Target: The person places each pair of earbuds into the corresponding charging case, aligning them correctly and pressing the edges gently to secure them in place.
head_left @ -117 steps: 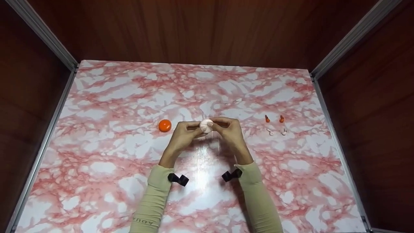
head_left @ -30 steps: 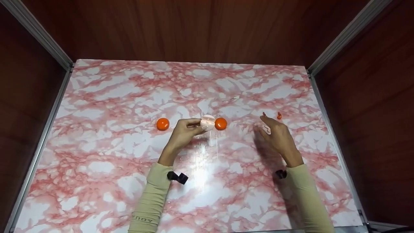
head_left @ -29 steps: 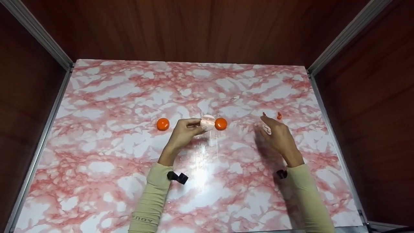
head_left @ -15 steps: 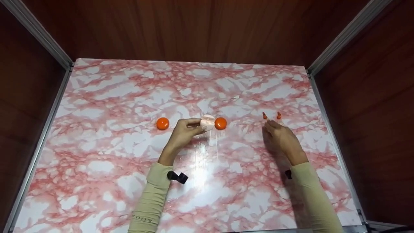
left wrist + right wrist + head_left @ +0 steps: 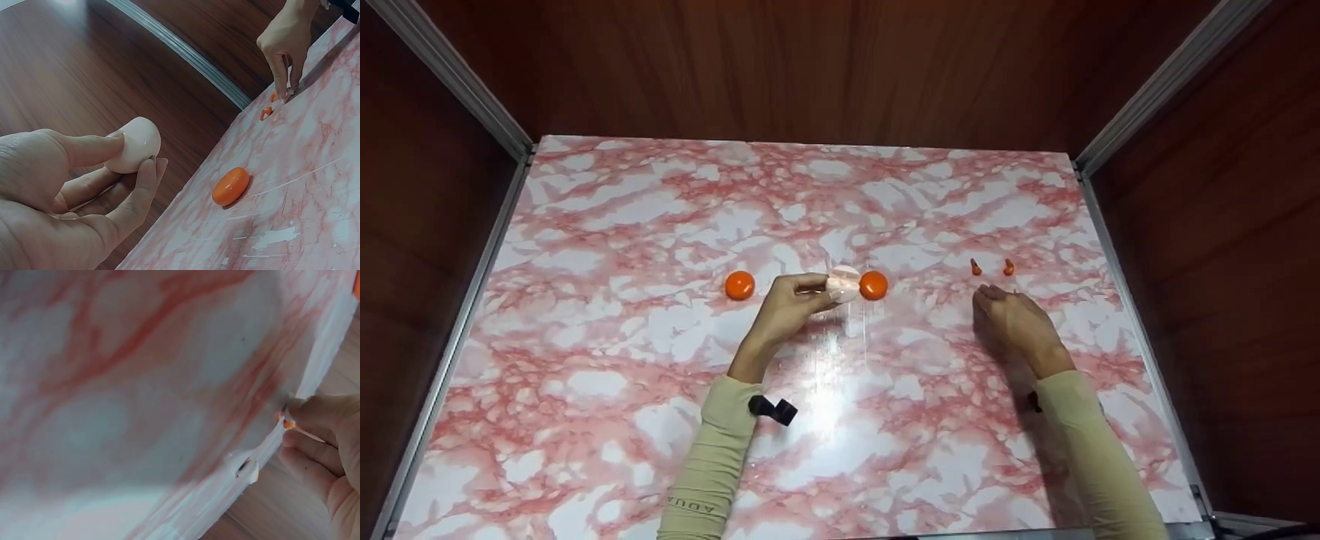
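Observation:
My left hand (image 5: pixel 789 309) holds a round white earbud case (image 5: pixel 843 283) between thumb and fingers, raised off the table. It looks open in the head view; the left wrist view shows its smooth rounded shell (image 5: pixel 138 145). At the right, my right hand (image 5: pixel 1020 324) is low at the table, its thumb and fingers pinching a small white earbud (image 5: pixel 290 90), mostly covered by the fingertips. Another white earbud (image 5: pixel 248 471) lies near it in the right wrist view. Just beyond that hand lie two orange earbuds, one left (image 5: pixel 976 267) and one right (image 5: pixel 1009 267).
One orange round case (image 5: pixel 874 285) sits just right of the white case, and another orange case (image 5: pixel 740 285) stands left of my left hand. The marbled pink table (image 5: pixel 660 217) is bounded by dark wooden panels (image 5: pixel 810 75) with metal edge strips.
From both hands on the white case, my right hand has moved right to the earbuds and its fingers have closed together. The case has opened; my left hand stays in place.

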The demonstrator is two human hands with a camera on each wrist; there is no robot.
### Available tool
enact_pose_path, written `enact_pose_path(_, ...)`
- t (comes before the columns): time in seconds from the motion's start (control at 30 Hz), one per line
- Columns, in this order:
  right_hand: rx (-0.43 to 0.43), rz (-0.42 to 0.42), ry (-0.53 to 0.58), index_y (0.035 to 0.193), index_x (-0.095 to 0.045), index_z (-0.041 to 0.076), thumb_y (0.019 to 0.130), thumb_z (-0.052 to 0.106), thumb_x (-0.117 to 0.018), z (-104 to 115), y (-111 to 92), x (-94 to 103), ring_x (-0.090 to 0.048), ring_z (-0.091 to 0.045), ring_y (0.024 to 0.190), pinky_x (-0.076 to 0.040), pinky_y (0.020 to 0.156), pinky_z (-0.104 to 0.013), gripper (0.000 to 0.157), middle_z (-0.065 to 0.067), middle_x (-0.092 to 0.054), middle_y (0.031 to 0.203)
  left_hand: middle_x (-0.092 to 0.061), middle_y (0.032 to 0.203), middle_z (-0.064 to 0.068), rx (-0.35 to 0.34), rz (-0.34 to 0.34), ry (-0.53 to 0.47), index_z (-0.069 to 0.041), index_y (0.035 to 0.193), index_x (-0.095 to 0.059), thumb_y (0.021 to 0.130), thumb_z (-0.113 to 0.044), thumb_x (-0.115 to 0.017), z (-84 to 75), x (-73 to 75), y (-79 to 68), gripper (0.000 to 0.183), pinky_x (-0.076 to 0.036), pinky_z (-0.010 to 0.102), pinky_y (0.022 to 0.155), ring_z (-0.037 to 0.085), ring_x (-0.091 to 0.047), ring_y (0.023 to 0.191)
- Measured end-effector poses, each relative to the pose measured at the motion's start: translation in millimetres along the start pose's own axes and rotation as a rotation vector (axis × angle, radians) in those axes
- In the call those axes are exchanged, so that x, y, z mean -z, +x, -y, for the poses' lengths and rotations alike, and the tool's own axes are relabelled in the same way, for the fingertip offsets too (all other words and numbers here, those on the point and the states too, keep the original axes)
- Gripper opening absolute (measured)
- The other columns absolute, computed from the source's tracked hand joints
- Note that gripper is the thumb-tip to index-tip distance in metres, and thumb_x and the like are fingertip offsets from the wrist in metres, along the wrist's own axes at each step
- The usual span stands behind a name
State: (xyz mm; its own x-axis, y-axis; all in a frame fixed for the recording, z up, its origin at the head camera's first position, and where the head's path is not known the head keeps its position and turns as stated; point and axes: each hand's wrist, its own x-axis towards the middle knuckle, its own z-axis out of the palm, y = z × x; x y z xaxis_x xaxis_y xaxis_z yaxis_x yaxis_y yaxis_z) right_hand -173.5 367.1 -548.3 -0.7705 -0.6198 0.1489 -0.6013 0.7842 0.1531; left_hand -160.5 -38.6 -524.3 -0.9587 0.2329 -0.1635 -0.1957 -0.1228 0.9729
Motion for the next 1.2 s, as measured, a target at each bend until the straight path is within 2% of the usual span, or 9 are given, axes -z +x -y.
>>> enact_pose_path(0.13,0.03,-0.032,-0.018,0.1,-0.065,-0.001,0.093,-0.006,-0.063,-0.4,1.7,-2.4,-0.067,-0.028,0.062,-0.058,0.049,-0.044,0.009,-0.017,-0.073,0.106,-0.07,0.12,0.023,0.006,-0.007,0.001,0.013,0.129,-0.067,0.097,0.003,-0.07,-0.5,-0.4,1.2,0.034,-0.065,0.025,0.089,0.012,-0.075,0.094)
enact_pose_path(0.27,-0.01,-0.009,-0.008,0.093,-0.065,0.0,0.091,-0.002,-0.065,0.7,5.7,-0.7,-0.062,-0.025,0.056,-0.055,0.046,-0.045,0.003,-0.015,-0.07,0.095,-0.069,0.121,0.024,0.007,-0.01,0.002,0.013,0.13,-0.067,0.096,0.004,-0.07,-0.9,-1.5,3.0,0.035,-0.064,0.025,0.09,0.013,-0.074,0.096)
enact_pose_path(0.5,-0.1,0.032,0.057,0.087,-0.065,0.003,0.092,0.0,-0.066,5.3,6.7,-1.2,-0.065,-0.035,0.06,-0.057,0.053,-0.052,0.006,-0.012,-0.068,0.086,-0.069,0.123,0.027,0.011,0.003,-0.008,0.013,0.131,-0.066,0.097,0.005,-0.069,-0.9,-2.4,2.9,0.035,-0.064,0.025,0.09,0.013,-0.075,0.097)
enact_pose_path(0.77,-0.118,-0.017,0.071,0.09,-0.067,0.001,0.092,-0.002,-0.065,10.0,4.8,-0.9,-0.067,-0.039,0.064,-0.058,0.056,-0.054,0.004,-0.014,-0.072,0.094,-0.069,0.123,0.027,-0.001,0.015,-0.019,0.014,0.131,-0.065,0.098,0.005,-0.067,0.4,-1.0,1.4,0.034,-0.064,0.024,0.09,0.012,-0.075,0.095)
enact_pose_path(0.87,-0.145,-0.062,0.166,0.095,-0.072,0.002,0.093,-0.001,-0.066,12.1,6.4,4.2,-0.069,-0.039,0.066,-0.059,0.059,-0.055,0.007,-0.016,-0.077,0.103,-0.069,0.121,0.026,-0.007,0.018,-0.017,0.014,0.131,-0.065,0.098,0.005,-0.068,1.1,-0.6,1.6,0.034,-0.064,0.024,0.089,0.011,-0.075,0.095)
enact_pose_path(0.93,-0.174,-0.089,0.263,0.101,-0.077,0.004,0.096,-0.001,-0.066,13.5,8.9,8.2,-0.069,-0.03,0.066,-0.058,0.058,-0.048,0.013,-0.016,-0.079,0.106,-0.07,0.121,0.026,-0.008,0.018,-0.016,0.014,0.131,-0.065,0.098,0.005,-0.067,1.5,-0.6,1.7,0.035,-0.064,0.024,0.089,0.011,-0.075,0.094)
enact_pose_path(1.03,-0.213,-0.144,0.418,0.108,-0.081,0.007,0.099,-0.001,-0.069,17.5,14.2,14.1,-0.062,-0.019,0.065,-0.052,0.059,-0.038,0.017,-0.016,-0.08,0.098,-0.07,0.121,0.026,-0.004,0.011,-0.016,0.015,0.131,-0.065,0.098,0.005,-0.067,2.1,-0.9,1.5,0.035,-0.064,0.024,0.088,0.01,-0.075,0.094)
enact_pose_path(1.1,-0.232,-0.184,0.512,0.108,-0.082,0.007,0.097,0.003,-0.073,21.3,19.3,18.3,-0.065,-0.016,0.067,-0.055,0.062,-0.035,0.015,-0.014,-0.081,0.093,-0.07,0.122,0.026,-0.001,0.009,-0.017,0.015,0.132,-0.065,0.098,0.005,-0.068,2.4,-1.4,1.3,0.036,-0.064,0.024,0.088,0.011,-0.075,0.094)
enact_pose_path(1.2,-0.242,-0.232,0.624,0.11,-0.082,0.002,0.094,0.002,-0.077,27.4,26.0,24.0,-0.079,-0.027,0.081,-0.066,0.072,-0.041,0.017,-0.016,-0.082,0.098,-0.07,0.122,0.026,0.001,0.009,-0.017,0.014,0.132,-0.065,0.098,0.004,-0.068,2.4,-2.1,0.9,0.036,-0.065,0.024,0.088,0.011,-0.075,0.094)
